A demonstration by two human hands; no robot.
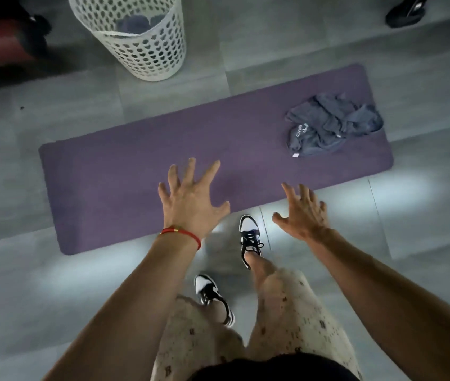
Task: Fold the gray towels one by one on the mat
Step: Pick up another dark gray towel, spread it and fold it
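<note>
A purple mat (141, 166) lies across the grey tiled floor. A crumpled gray towel (331, 125) with a small white tag rests on the mat's right end. My left hand (191, 199), with a red bracelet at the wrist, is spread open above the mat's near edge and holds nothing. My right hand (303, 213) hovers open over the floor just in front of the mat, also with nothing in it. Both hands are well short of the towel, which lies up and to the right of them.
A white perforated laundry basket (147, 50) stands beyond the mat at the upper left, with gray cloth (136, 23) inside. My two feet in black-and-white sneakers (250, 237) stand on the tiles near the mat's front edge. A dark shoe (405, 12) shows at the top right.
</note>
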